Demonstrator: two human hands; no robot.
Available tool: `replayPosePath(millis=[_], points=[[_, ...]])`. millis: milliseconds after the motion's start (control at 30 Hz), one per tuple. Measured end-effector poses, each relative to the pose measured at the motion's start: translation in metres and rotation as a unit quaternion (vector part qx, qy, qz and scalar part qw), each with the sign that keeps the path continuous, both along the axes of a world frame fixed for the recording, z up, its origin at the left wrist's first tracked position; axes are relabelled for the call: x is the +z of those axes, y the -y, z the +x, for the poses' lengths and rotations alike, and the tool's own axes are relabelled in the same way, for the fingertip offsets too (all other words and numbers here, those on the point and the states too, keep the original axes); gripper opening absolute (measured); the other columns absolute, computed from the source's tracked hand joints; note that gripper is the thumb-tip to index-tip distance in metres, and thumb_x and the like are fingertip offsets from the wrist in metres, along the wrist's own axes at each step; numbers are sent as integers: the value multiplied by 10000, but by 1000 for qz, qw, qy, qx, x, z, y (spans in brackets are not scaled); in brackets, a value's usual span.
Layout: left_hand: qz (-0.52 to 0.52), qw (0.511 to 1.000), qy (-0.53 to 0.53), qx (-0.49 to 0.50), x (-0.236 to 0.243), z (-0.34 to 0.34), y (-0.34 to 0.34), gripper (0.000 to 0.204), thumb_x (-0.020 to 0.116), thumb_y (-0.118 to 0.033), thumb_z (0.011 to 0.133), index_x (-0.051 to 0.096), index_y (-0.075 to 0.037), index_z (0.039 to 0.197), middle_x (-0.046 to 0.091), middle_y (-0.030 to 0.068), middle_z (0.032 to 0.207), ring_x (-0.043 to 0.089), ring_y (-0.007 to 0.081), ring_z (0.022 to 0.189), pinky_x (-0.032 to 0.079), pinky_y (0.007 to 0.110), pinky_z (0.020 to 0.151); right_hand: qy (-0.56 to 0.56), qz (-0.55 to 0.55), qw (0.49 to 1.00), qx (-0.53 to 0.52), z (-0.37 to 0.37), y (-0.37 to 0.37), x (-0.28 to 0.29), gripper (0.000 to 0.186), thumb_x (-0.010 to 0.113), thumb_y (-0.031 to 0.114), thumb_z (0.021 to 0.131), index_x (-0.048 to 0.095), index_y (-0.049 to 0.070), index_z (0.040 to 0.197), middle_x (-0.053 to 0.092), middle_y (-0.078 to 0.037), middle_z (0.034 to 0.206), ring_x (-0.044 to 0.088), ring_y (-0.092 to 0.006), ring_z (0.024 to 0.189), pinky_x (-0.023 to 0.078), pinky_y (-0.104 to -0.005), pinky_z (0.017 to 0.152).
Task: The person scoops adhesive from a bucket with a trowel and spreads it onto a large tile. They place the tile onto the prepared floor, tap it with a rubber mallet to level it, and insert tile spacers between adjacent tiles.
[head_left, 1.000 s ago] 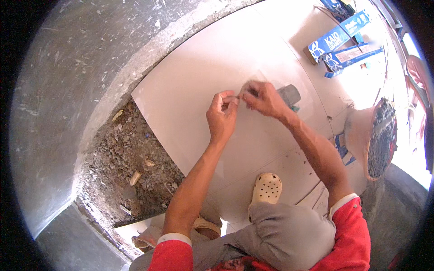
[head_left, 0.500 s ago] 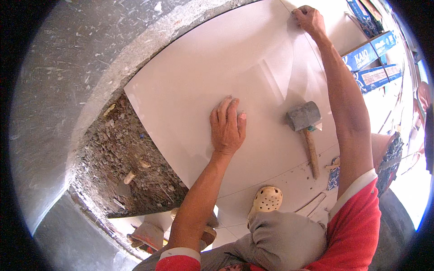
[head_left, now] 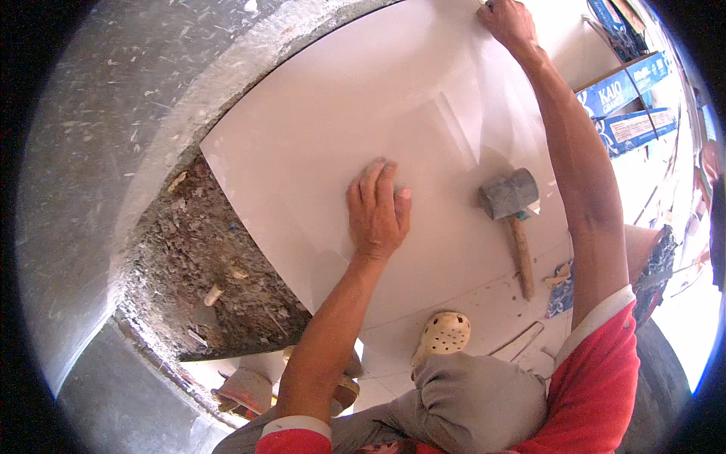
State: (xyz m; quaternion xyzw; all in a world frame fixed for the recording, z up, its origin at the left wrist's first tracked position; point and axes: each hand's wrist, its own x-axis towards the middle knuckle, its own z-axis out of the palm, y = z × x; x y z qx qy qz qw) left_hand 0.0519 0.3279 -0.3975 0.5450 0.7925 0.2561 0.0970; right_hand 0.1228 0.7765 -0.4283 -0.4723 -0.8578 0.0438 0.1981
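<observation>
My left hand lies on a large pale floor tile, fingers stretched and slightly apart, holding nothing. At the far edge of the tiled area, my right hand reaches out with its fingertips pinched together near a tile joint. What sits between those fingers is too small and too close to the picture's edge to make out. Between my arms a rubber mallet with a dark grey head and a wooden handle rests on the tile, its handle pointing toward me.
Bare rubble bed borders the tile on the left, with a small trowel-like tool on it. A grey wall curves behind. Blue cardboard boxes stand far right. My cream clog and a bucket are near.
My right hand has shifted slightly left and farther away along the joint, still pinched. The left hand stays on the tile, and the mallet has not moved.
</observation>
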Motion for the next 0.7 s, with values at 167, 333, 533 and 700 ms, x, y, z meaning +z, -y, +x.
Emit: replayPosePath(millis=[167, 333, 533, 700], points=[[11, 1000, 7, 0, -1, -1, 0, 476, 537, -308, 1027, 507, -31, 1412, 493, 211, 1437, 452, 399, 1330, 322, 559, 1124, 34, -14, 999, -26, -5, -2, 5, 167, 577, 129, 820, 664, -12, 805, 699, -280, 831, 688, -468, 819, 540, -559, 749], [8, 1000, 1, 4, -3, 0, 0, 489, 554, -314, 1013, 508, -33, 1411, 500, 209, 1427, 456, 398, 1328, 332, 558, 1119, 58, -27, 998, -16, 0, -10, 2, 176, 590, 129, 814, 691, -14, 801, 699, -294, 852, 691, -467, 817, 541, -556, 743], [-15, 1000, -18, 18, -2, 2, 2, 504, 542, -371, 1011, 523, -64, 1410, 468, 186, 1463, 456, 387, 1309, 362, 559, 1094, -3, 225, 966, 129, 8, -26, -26, 144, 618, 155, 807, 633, 14, 783, 667, -287, 773, 674, -456, 779, 522, -566, 721], [-36, 997, -58, 46, 2, 2, 4, 569, 574, -453, 980, 525, -90, 1416, 421, 202, 1506, 420, 409, 1346, 338, 607, 1120, 1, 37, 998, 44, 11, -29, -34, 152, 602, 172, 850, 592, 28, 802, 641, -261, 730, 635, -458, 736, 493, -567, 694]])
